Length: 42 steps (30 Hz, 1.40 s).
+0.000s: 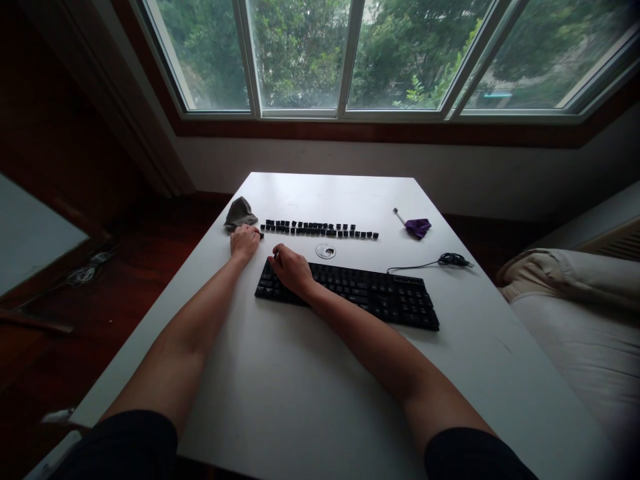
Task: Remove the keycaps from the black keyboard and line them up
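Observation:
My left hand [245,241] rests on the table at the left end of two rows of small black keycaps [310,229]. Its fingers close around a black keycap [261,235] that shows at the fingertips. Over the upper left part of a black keyboard [350,288] is my right hand [291,268]. Its fingers are curled together, and I cannot see what lies between them. The right wrist and forearm cover part of the keys. A grey cloth [241,213] lies just beyond my left hand.
A purple cloth [418,228] and a small light-handled brush [397,213] lie at the right. The keyboard's coiled cable [453,260] is near the white table's [300,400] right edge. A round cable-hole cover [325,251] sits between keycaps and keyboard. A beige couch [565,320] stands right.

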{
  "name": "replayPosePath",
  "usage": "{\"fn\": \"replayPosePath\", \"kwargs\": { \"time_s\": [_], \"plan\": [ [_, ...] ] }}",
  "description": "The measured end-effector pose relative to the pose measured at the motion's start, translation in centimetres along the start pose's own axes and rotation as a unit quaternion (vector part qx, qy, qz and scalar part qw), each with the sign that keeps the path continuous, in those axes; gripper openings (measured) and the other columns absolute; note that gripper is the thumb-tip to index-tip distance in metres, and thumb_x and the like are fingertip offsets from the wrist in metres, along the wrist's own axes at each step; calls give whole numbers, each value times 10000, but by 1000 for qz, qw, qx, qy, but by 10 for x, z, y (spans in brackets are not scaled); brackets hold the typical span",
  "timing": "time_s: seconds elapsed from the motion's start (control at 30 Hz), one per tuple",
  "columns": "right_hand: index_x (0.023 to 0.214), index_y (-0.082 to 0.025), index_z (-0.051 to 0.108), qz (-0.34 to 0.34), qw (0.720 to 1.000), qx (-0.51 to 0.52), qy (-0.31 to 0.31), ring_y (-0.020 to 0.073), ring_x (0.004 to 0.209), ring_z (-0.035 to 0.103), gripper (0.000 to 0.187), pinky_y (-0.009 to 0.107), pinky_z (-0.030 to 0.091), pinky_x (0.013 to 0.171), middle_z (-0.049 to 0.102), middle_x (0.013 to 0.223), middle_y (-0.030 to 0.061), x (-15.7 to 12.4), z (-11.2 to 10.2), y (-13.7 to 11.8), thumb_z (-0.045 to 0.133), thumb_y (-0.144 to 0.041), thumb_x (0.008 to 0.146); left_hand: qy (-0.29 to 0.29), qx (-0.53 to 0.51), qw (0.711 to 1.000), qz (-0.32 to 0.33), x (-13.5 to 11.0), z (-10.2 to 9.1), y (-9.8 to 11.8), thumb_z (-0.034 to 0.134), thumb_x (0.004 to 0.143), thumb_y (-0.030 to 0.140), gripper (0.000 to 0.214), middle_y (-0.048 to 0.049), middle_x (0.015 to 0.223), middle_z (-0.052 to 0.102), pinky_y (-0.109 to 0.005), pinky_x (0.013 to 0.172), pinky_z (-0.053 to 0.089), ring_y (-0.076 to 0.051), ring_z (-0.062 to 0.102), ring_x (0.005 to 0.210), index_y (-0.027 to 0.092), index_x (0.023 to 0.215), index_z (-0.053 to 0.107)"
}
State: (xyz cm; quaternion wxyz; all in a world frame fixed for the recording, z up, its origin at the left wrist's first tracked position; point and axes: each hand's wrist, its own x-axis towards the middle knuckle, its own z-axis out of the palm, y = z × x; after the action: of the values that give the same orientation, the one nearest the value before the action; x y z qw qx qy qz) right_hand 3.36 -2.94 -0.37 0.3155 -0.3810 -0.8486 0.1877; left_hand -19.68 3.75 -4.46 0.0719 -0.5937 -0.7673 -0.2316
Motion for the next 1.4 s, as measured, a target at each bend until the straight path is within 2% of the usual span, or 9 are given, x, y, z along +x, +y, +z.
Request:
{"fn": "replayPosePath", "kwargs": {
  "time_s": [0.17,0.33,0.6,1.0,1.4],
  "plan": [
    [1108,-240,546,13,1000,-5,-11,189,796,636,206,272,391,688,691,959,38,0,-1,-1,490,-403,996,2,8,1000,1,-1,0,1,459,932,304,276,-116,1142,645,-456,942,422,-303,539,1082,236,1005,716],
    [1109,-240,547,11,1000,-2,-12,187,797,635,205,271,393,688,688,965,38,0,-2,-2,488,-400,996,27,-12,1000,9,-2,0,1,465,906,216,279,-118,1149,642,-448,952,440,-297,560,1068,221,1076,685],
    [1082,-233,549,3,1000,-6,-7,181,791,630,206,274,390,683,688,971,34,0,-1,-1,489,-409,993,34,-12,997,75,-9,-8,9,523,875,197,238,-106,1119,619,-430,1007,430,-293,547,1111,229,1064,663],
    [1087,-237,553,9,1000,-8,-18,182,819,635,196,270,400,702,688,996,39,0,-4,-2,498,-400,991,13,4,999,48,-12,-17,15,491,911,199,236,-111,1143,610,-421,1026,413,-293,523,1152,232,1075,658],
    [1096,-234,557,5,1000,-14,-12,182,823,634,200,270,399,705,683,986,37,0,-2,0,516,-395,984,18,8,998,64,-13,-16,17,471,931,214,220,-107,1104,615,-406,999,428,-281,529,1132,238,1026,668]
  ]
}}
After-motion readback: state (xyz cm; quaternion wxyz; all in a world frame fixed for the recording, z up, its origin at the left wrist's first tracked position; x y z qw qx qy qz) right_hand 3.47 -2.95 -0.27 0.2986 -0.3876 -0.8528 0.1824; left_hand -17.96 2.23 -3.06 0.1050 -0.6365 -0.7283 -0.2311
